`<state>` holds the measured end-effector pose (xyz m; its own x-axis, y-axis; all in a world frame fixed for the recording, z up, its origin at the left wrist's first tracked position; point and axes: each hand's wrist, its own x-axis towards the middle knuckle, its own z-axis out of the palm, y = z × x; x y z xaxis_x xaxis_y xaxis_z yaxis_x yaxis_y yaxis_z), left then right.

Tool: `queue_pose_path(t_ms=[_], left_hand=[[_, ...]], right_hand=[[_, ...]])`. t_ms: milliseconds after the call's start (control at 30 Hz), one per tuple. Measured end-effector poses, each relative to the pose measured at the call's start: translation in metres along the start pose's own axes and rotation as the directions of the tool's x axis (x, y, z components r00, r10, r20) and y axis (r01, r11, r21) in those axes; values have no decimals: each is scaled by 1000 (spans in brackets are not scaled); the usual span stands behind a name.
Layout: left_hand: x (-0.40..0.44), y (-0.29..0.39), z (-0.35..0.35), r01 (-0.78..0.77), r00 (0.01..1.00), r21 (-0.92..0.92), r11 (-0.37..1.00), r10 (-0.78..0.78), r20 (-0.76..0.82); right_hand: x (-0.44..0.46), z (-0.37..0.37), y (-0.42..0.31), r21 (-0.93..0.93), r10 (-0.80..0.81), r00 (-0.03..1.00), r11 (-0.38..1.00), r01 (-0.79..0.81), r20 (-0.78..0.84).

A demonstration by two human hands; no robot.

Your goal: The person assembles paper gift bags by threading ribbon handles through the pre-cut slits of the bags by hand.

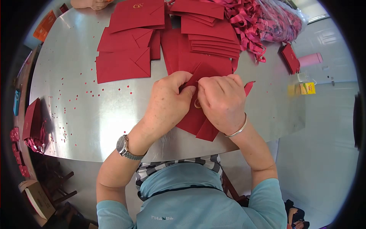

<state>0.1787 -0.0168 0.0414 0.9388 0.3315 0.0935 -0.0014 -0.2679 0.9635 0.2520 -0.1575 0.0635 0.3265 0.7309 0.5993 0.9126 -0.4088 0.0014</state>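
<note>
A red paper bag (pixel 190 123) with a gold mark lies tilted between my hands, close to the table's near edge. My left hand (pixel 169 100) is closed on its upper edge, thumb and index finger pinching the paper. Pressed against the same bag, my right hand (pixel 223 100) is curled into a pinch; a red ribbon end (pixel 249 87) pokes out beyond its far side. What sits inside the right fingertips is hidden. Just past my hands lies a stack of flat red bags (pixel 209 38), and left of it more folded red bags (pixel 124 65) overlap.
Loose red ribbons (pixel 242 28) spill beside a plastic sack of ribbons (pixel 280 21) at the back right. Small red dots scatter over the metal table (pixel 87 126). Finished-looking bags (pixel 32 120) stand at the left edge. Another person's hand (pixel 91 4) rests at the far left.
</note>
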Motion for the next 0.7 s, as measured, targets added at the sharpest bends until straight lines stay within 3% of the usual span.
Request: queue_pose_path(t_ms=[67,267,367,433,533,700], left_hand=[[-1,-3,0,-14,999,-24,1000,13,-38],[1,4,-2,122,993,-140,983,-122,8],[0,2,0,111,994,-161,981,-106,38],[-3,5,3,13,1000,-57,998,-14,-14],[-5,5,6,-55,998,-77,995,53,-38],[-6,9,4,-56,998,-52,997,54,-36]], right_hand=[[0,4,3,170,68,995,984,-54,-73],[-6,0,2,223,136,987,968,-114,-87],[-5,-1,1,246,172,980,959,-142,-104],[-6,0,1,257,192,975,954,-157,-116],[-6,0,2,247,175,974,959,-136,-142],[-5,-4,-2,231,177,980,961,-152,-94]])
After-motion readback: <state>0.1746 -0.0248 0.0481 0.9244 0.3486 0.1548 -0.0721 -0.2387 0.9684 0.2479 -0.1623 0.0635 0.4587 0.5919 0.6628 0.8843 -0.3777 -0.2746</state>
